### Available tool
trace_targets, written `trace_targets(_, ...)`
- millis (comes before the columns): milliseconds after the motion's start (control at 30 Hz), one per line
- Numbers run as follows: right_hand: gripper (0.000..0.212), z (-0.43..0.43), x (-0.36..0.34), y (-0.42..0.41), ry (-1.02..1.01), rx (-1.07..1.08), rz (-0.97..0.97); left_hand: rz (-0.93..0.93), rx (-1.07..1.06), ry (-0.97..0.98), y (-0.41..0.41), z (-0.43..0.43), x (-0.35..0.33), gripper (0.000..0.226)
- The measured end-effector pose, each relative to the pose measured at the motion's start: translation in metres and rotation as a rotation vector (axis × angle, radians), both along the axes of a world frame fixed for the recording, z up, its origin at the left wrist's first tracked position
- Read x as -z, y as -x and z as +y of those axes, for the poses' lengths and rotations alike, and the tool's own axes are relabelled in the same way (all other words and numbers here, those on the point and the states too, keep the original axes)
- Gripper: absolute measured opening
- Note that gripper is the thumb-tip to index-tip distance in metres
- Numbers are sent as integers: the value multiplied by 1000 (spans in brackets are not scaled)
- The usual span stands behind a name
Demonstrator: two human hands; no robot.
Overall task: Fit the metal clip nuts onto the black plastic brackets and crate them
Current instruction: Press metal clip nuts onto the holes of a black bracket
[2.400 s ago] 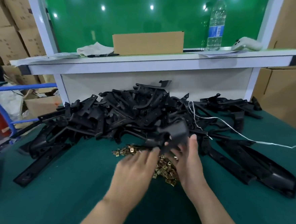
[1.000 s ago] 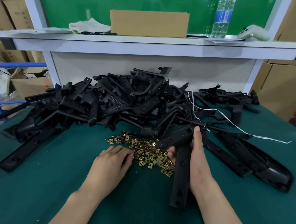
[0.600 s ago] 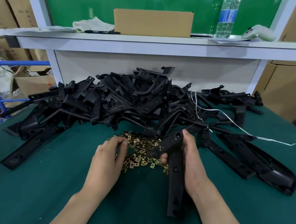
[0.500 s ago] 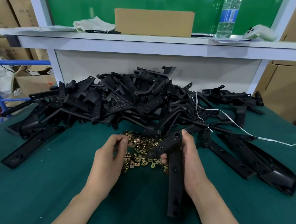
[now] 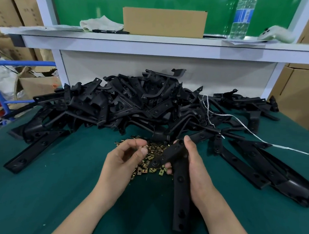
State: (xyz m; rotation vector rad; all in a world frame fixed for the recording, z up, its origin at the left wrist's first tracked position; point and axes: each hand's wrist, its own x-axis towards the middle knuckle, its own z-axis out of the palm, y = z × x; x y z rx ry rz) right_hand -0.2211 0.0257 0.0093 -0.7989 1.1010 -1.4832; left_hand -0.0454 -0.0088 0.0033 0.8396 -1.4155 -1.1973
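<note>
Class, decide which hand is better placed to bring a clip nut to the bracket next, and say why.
Left hand: it hovers over the clip nuts, fingers curled, while the right hand grips the bracket.

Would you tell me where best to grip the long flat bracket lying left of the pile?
Pinch the bracket at its near end, across its narrow width, coming from the left: that end lies flat and free on the mat; the far end meets the pile.

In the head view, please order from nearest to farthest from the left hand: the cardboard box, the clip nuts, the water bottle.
1. Clip nuts, on the mat beside the left hand.
2. Cardboard box, on the shelf behind.
3. Water bottle, shelf's far right.
</note>
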Motion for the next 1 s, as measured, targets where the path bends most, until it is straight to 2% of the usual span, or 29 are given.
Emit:
trace_targets(300, 55, -1, 2, 1, -31, 0, -6, 28, 36, -11, 1, 1, 0, 20)
trace_targets(433, 52, -1, 3, 1, -29, 9, -17, 27, 1, -31, 2, -1, 3, 9)
trace_targets(1000, 62, 0, 1, 1, -50, 15, -46, 64, -43, -67, -1, -5, 5, 5)
